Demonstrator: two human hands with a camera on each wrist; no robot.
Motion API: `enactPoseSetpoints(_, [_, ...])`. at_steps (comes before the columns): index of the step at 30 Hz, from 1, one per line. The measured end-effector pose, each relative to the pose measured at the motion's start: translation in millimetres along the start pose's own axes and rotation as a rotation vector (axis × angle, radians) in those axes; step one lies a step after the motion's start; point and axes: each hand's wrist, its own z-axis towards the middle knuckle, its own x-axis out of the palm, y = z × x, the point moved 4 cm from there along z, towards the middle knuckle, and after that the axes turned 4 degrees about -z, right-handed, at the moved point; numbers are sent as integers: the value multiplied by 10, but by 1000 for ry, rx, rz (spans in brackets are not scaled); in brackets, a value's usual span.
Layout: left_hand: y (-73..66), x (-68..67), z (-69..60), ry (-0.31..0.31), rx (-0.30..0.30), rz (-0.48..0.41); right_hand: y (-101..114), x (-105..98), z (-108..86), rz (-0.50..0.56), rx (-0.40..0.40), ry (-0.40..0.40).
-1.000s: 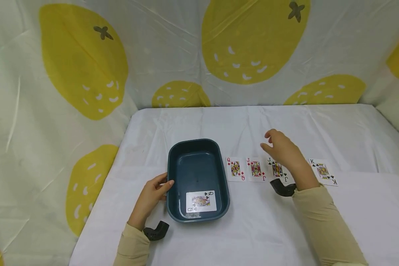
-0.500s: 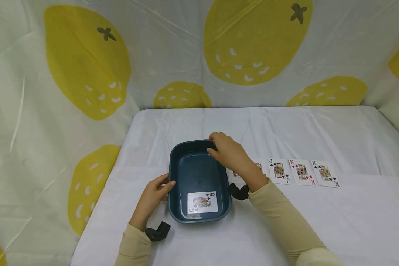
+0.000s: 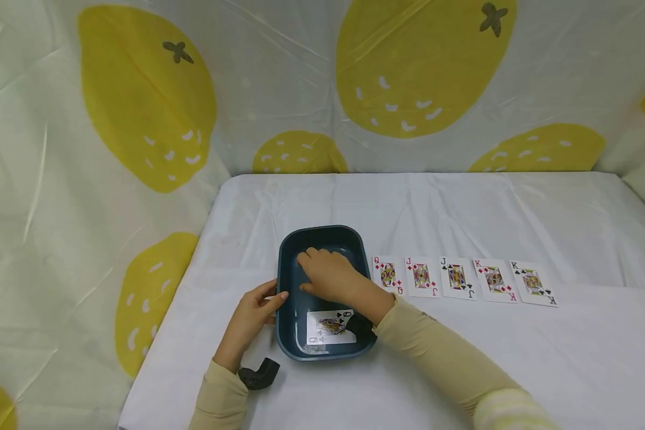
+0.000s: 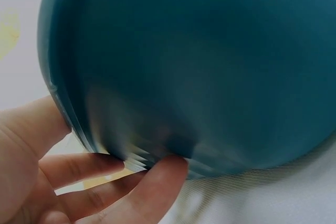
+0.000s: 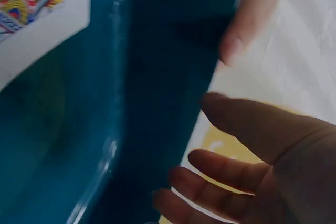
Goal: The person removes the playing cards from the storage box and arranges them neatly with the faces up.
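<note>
My left hand [image 3: 249, 313] grips the left rim of a dark blue-green plastic tray [image 3: 295, 325], thumb over the edge and fingers outside. In the left wrist view those fingers [image 4: 86, 169] lie against the tray's outer wall [image 4: 210, 77]. My right hand [image 3: 330, 275] is over the tray's inside, its fingers loosely bent. The right wrist view shows the right hand [image 5: 252, 166] with no object between thumb and fingers. A queen of clubs [image 3: 322, 334] lies face up in the tray's near end, partly covered by the black right wrist device [image 3: 360, 328].
A row of face-up cards extends right of the tray: queen of diamonds [image 3: 388, 276], jack of diamonds [image 3: 421, 276], jack of clubs [image 3: 457, 278], king of diamonds [image 3: 494, 280], king of clubs [image 3: 534, 283]. A white cloth [image 3: 435, 209] covers the table; a lemon-print curtain [image 3: 279, 71] hangs behind.
My right hand has moved left from above the card row, past the tray's far right corner, to over its inside. The king of diamonds is uncovered. My left hand keeps its grip.
</note>
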Motion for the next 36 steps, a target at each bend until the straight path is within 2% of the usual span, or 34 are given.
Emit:
enactPoseSetpoints(3, [82, -16, 43, 3, -9, -6, 46, 78, -29, -19, -28, 86])
enactPoseSetpoints(7, [160, -25, 77, 5, 8, -19, 127, 173, -67, -55, -40, 197])
enactPoseSetpoints(12, [180, -4, 86, 11, 16, -18, 230, 321, -113, -180, -10, 370])
enactPoseSetpoints(14, [175, 3, 85, 9, 11, -11, 252, 362, -122, -242, 15, 417])
enactPoseSetpoints(17, [167, 5, 81, 2, 10, -7, 268, 394, -117, -303, 37, 433])
enactPoseSetpoints(19, [162, 2, 77, -2, 12, -8, 265, 401, -100, -314, 41, 414])
enactPoseSetpoints(26, [171, -13, 86, 0, 14, 11, 209, 389, -39, -198, 59, 332])
enactPoseSetpoints(33, [169, -14, 85, -1, 21, 24, 210, 419, -65, -198, 80, 432])
enactPoseSetpoints(36, [163, -5, 82, 1, 19, 24, 212, 434, -65, -192, 100, 444])
